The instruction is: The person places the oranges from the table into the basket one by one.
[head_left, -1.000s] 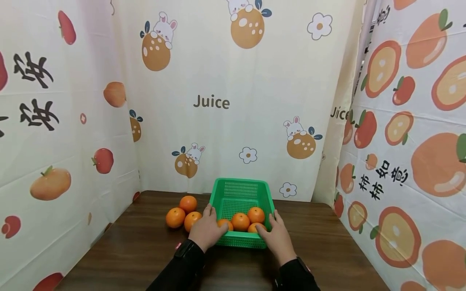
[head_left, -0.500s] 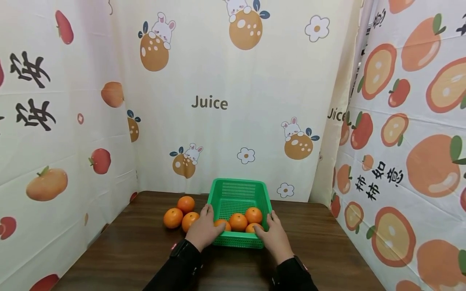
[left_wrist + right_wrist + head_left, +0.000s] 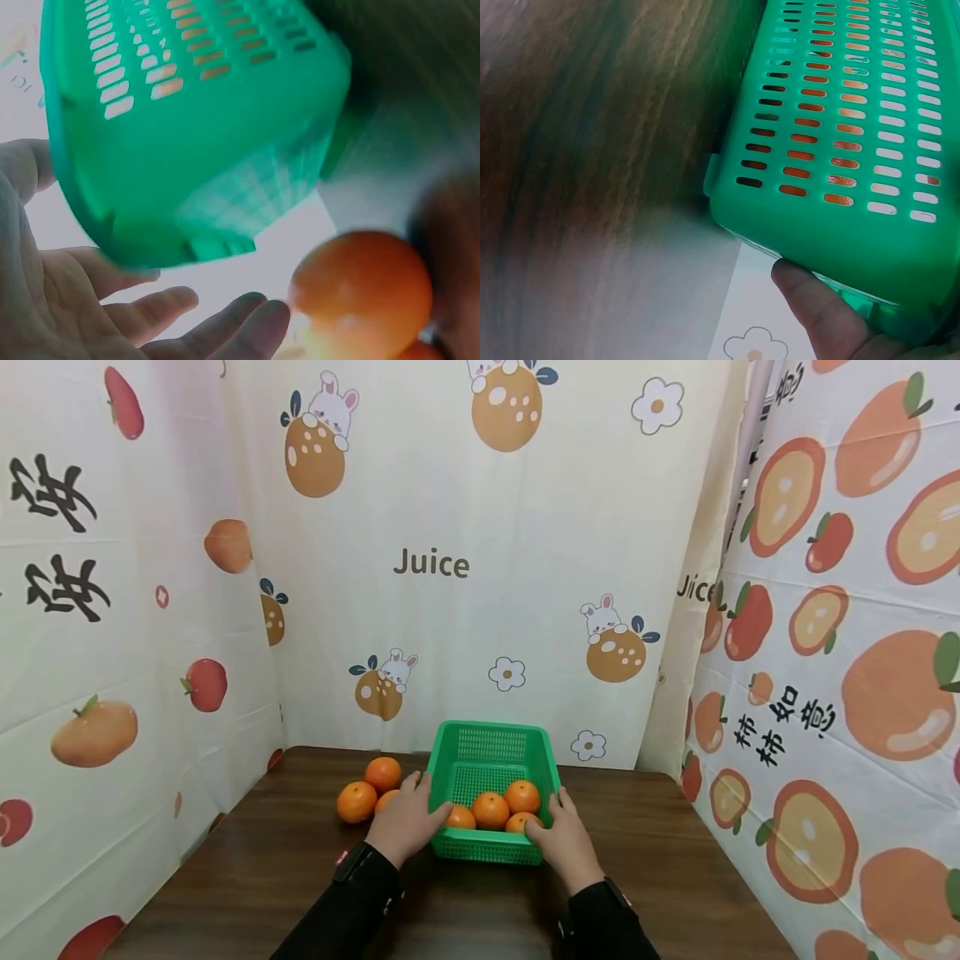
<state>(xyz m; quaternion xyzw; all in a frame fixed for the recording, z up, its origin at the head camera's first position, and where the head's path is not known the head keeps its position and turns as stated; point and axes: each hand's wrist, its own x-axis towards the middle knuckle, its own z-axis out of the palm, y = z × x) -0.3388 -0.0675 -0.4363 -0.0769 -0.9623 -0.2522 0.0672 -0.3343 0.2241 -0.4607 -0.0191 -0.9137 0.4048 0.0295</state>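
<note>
You are gripping the green basket (image 3: 491,793) by its near corners, left hand (image 3: 405,820) at 9 o'clock, right hand (image 3: 564,841) at 3 o'clock, on the table (image 3: 675,868). It is probably light but flexible, its four oranges (image 3: 491,810) rolling loose; hold the rim. More oranges (image 3: 360,797) sit at 9 o'clock.

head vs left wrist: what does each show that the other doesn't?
Head only: both hands, the left hand and right hand, at the near corners of the green basket; four oranges inside it; three loose oranges to its left on the dark wooden table; the printed fruit backdrop.

Left wrist only: a blurred close-up of the basket's slotted outer wall and the inner side of the left hand's fingers.

Both: the basket, the left hand, and a loose orange beside the basket.
</note>
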